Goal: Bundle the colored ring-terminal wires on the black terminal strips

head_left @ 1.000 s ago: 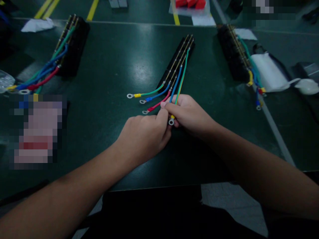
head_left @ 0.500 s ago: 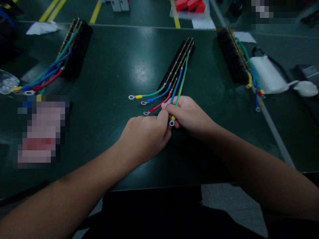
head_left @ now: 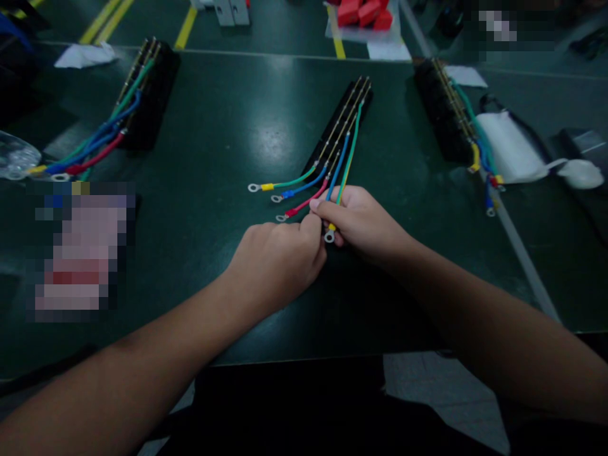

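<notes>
In the middle of the head view a black terminal strip (head_left: 336,126) with brass-coloured rails lies slanted on the table. Several wires with ring lugs come off it. A green wire (head_left: 294,182), a short blue wire (head_left: 306,186) and a red wire (head_left: 306,205) point left, free of my hands. My right hand (head_left: 363,218) is closed on a longer blue wire (head_left: 338,166), while a green-yellow wire (head_left: 350,155) crosses its fingers, lug hanging out. My left hand (head_left: 280,259) is closed against the right fingertips at the blue wire's end, which the fingers hide.
A second wired strip (head_left: 152,101) lies at left, a third (head_left: 439,114) at right. A blurred-out flat object (head_left: 85,253) rests left of my forearm. Red parts (head_left: 363,12) in clear plastic lie at the back. A white pouch-like item (head_left: 513,145) is at right.
The view has shifted very slightly, so the things on the table appear a little lower and mostly further right. Both hands keep the same closed hold.
</notes>
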The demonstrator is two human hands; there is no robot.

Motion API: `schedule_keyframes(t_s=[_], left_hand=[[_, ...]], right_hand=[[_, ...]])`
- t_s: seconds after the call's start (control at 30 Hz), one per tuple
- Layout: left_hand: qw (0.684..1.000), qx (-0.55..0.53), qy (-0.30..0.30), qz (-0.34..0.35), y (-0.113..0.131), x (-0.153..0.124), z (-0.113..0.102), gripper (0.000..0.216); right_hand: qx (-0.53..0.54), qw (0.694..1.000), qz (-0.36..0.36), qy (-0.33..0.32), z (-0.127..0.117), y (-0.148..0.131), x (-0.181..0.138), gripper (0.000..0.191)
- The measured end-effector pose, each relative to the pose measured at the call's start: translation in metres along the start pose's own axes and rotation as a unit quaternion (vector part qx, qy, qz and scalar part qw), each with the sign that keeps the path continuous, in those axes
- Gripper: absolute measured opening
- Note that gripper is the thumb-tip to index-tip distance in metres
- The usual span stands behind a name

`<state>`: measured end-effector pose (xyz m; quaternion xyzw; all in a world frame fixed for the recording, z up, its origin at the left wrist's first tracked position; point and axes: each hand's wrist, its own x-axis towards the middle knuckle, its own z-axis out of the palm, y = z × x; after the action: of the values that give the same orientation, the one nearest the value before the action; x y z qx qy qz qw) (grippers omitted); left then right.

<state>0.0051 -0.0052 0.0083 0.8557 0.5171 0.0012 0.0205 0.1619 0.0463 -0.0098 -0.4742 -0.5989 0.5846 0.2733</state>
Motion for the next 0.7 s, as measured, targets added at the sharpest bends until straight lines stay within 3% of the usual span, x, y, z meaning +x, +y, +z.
schedule_keyframes(t_s=[0.7], left_hand=[[1.000, -0.007, 0.015, 0.004, 0.0000, -0.0014, 0.0008, 0.035]], right_hand=[[0.004, 1.000, 0.011, 0.007, 0.0014, -0.0010, 0.0005, 0.030]])
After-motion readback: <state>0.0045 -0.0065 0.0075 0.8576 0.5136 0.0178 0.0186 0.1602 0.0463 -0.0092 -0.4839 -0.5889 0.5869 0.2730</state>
